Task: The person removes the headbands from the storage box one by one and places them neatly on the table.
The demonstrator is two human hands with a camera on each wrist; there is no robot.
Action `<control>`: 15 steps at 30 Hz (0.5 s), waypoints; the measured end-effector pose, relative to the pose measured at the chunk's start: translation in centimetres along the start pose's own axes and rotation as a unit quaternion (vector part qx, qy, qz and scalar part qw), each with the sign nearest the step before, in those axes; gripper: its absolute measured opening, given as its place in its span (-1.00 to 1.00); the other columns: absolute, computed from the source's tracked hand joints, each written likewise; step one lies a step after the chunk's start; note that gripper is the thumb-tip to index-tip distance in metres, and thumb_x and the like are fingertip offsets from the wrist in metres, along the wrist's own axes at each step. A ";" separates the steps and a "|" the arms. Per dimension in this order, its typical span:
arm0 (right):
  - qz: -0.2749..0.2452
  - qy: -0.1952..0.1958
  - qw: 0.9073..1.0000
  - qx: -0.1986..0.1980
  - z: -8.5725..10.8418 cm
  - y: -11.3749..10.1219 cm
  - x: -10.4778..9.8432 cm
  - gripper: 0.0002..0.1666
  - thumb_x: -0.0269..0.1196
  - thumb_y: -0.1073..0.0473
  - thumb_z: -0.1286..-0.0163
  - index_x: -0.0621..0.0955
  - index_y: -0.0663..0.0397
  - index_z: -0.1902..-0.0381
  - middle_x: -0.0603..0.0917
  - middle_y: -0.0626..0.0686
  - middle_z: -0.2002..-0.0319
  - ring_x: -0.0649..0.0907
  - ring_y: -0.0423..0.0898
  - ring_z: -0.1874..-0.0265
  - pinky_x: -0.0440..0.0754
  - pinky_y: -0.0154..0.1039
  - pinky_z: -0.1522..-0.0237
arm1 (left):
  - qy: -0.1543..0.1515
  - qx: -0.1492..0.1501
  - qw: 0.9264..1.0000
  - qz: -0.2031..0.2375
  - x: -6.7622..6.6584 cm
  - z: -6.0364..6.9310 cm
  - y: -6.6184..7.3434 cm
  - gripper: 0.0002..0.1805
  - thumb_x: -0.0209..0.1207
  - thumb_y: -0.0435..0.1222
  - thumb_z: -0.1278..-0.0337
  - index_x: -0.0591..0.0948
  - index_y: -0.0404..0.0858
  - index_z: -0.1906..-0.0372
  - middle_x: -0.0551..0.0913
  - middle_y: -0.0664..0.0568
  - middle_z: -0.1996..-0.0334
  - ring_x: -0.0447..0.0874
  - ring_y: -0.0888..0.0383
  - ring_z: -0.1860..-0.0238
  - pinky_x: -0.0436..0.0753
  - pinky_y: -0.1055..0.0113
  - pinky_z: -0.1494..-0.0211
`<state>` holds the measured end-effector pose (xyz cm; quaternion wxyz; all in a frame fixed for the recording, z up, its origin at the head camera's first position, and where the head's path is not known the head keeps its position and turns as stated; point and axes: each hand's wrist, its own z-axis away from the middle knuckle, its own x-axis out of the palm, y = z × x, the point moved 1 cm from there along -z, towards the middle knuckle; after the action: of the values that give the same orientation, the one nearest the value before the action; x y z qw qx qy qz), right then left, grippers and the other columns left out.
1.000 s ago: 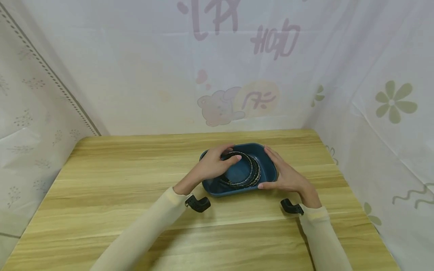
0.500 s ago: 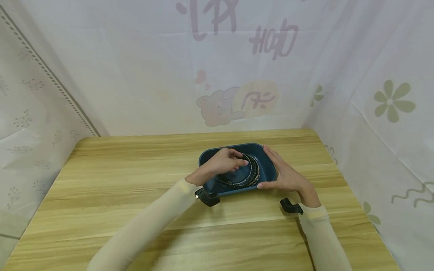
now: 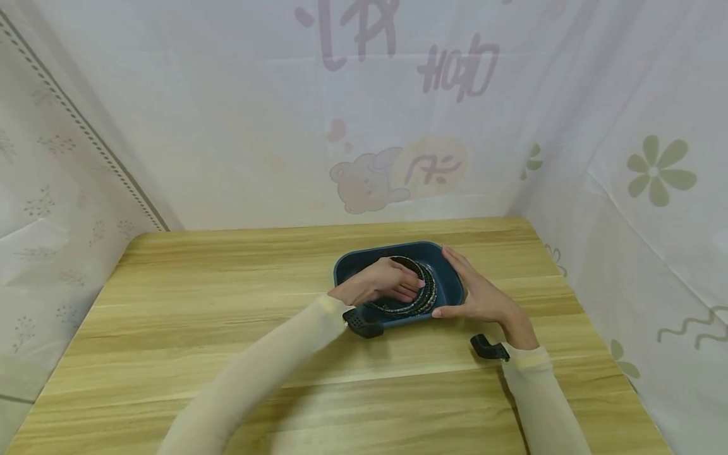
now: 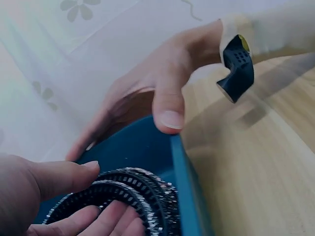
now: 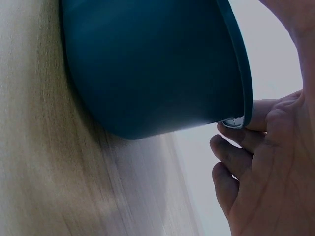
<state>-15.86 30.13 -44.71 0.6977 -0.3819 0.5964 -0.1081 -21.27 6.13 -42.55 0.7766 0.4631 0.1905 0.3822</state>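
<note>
A dark blue oblong bin with rounded corners stands on the wooden table. Inside it lie several dark, glittery ring-shaped bands, stacked loosely like bangles, with small square gaps along their inner sides. My left hand reaches into the bin, its fingers extended inside the rings; in the left wrist view the thumb lies over their upper edge, apart from the fingers. My right hand holds the bin's right end, thumb at the front rim and fingers round the far corner. The right wrist view shows fingertips bent at the rim of the bin.
The wood-grain table stretches out on all sides of the bin. Pale printed cloth hangs behind it and along both sides. Each wrist wears a black camera mount.
My left hand has moved rightward and deeper into the bin, from the rings' left edge to their middle, its palm turning to the right. The right hand and the bin have stayed put.
</note>
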 end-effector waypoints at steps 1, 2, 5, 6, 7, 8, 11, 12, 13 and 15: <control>-0.001 0.000 1.000 0.000 0.0 0.0 0.0 0.56 0.62 -0.21 -0.03 -0.15 -0.13 -0.70 -0.14 0.07 -0.69 -0.04 0.20 -0.66 0.14 0.43 -0.51 | 0.004 0.002 1.000 -0.002 0.1 -0.1 -0.1 -0.56 0.38 -0.31 -0.25 0.64 -0.44 -0.16 0.79 -0.19 0.05 0.82 -0.01 0.08 0.74 0.07 -0.19; -0.001 0.000 1.000 0.000 0.0 0.0 0.0 0.56 0.62 -0.21 -0.03 -0.15 -0.13 -0.70 -0.14 0.07 -0.69 -0.04 0.20 -0.66 0.14 0.43 -0.51 | 0.009 0.003 1.000 -0.005 0.2 -0.2 -0.3 -0.56 0.39 -0.32 -0.23 0.65 -0.43 -0.15 0.80 -0.18 0.07 0.83 0.02 0.12 0.76 0.09 -0.15; -0.004 -0.001 1.000 -0.001 0.0 -0.1 0.0 0.55 0.62 -0.20 -0.04 -0.15 -0.12 -0.70 -0.14 0.07 -0.69 -0.04 0.20 -0.66 0.14 0.45 -0.50 | 0.028 0.008 1.000 -0.012 0.5 -0.4 -0.6 -0.57 0.43 -0.34 -0.18 0.67 -0.44 -0.12 0.80 -0.20 0.11 0.82 0.06 0.25 0.79 0.12 -0.05; -0.004 -0.002 1.000 -0.001 0.0 -0.1 0.0 0.55 0.61 -0.20 -0.04 -0.15 -0.12 -0.70 -0.14 0.07 -0.69 -0.04 0.20 -0.66 0.14 0.45 -0.50 | 0.034 0.011 0.999 -0.014 0.6 -0.4 -0.6 -0.57 0.44 -0.35 -0.16 0.68 -0.44 -0.11 0.80 -0.21 0.11 0.81 0.08 0.28 0.80 0.13 -0.02; -0.005 -0.003 1.000 0.000 0.0 -0.1 0.0 0.55 0.61 -0.20 -0.05 -0.15 -0.13 -0.70 -0.15 0.06 -0.69 -0.04 0.20 -0.66 0.14 0.45 -0.49 | 0.040 0.014 0.999 -0.016 0.6 -0.5 -0.7 -0.58 0.45 -0.35 -0.15 0.69 -0.44 -0.10 0.80 -0.21 0.12 0.81 0.09 0.30 0.81 0.14 0.01; -0.007 -0.004 1.000 0.000 0.0 -0.1 0.0 0.55 0.61 -0.20 -0.05 -0.16 -0.13 -0.70 -0.15 0.06 -0.70 -0.04 0.20 -0.66 0.14 0.46 -0.49 | 0.044 0.016 0.999 -0.017 0.7 -0.5 -0.7 -0.58 0.45 -0.35 -0.14 0.69 -0.43 -0.09 0.80 -0.21 0.13 0.80 0.10 0.32 0.81 0.16 0.03; -0.009 -0.005 1.000 0.001 0.0 -0.1 0.0 0.54 0.61 -0.19 -0.05 -0.15 -0.13 -0.70 -0.15 0.06 -0.70 -0.05 0.21 -0.66 0.14 0.46 -0.49 | 0.053 0.023 0.998 -0.021 0.8 -0.4 -0.7 -0.60 0.46 -0.35 -0.14 0.71 -0.43 -0.06 0.81 -0.21 0.13 0.80 0.10 0.32 0.82 0.19 0.07; -0.010 -0.005 1.000 0.001 0.0 -0.1 0.0 0.54 0.61 -0.19 -0.05 -0.15 -0.12 -0.70 -0.16 0.06 -0.70 -0.05 0.21 -0.66 0.14 0.47 -0.49 | 0.055 0.026 0.998 -0.021 0.9 -0.4 -0.7 -0.61 0.46 -0.34 -0.14 0.71 -0.43 -0.06 0.81 -0.21 0.13 0.80 0.10 0.31 0.82 0.19 0.08; -0.011 -0.005 1.000 0.002 0.0 -0.1 0.0 0.54 0.61 -0.19 -0.05 -0.15 -0.13 -0.70 -0.16 0.06 -0.70 -0.04 0.21 -0.66 0.14 0.47 -0.49 | 0.056 0.028 0.998 -0.023 0.9 -0.3 -0.7 -0.61 0.46 -0.34 -0.14 0.72 -0.42 -0.06 0.81 -0.20 0.13 0.81 0.10 0.30 0.82 0.20 0.08; -0.012 -0.005 1.000 0.003 0.0 -0.1 0.0 0.54 0.61 -0.19 -0.05 -0.15 -0.13 -0.70 -0.16 0.05 -0.70 -0.04 0.22 -0.66 0.14 0.47 -0.48 | 0.058 0.032 0.998 -0.022 0.8 -0.2 -0.7 -0.62 0.46 -0.33 -0.15 0.73 -0.41 -0.05 0.81 -0.20 0.13 0.81 0.09 0.29 0.82 0.20 0.08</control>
<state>-15.79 30.08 -44.63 0.7007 -0.3872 0.5879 -0.1160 -20.60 6.72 -43.16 0.7576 0.4604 0.2574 0.3846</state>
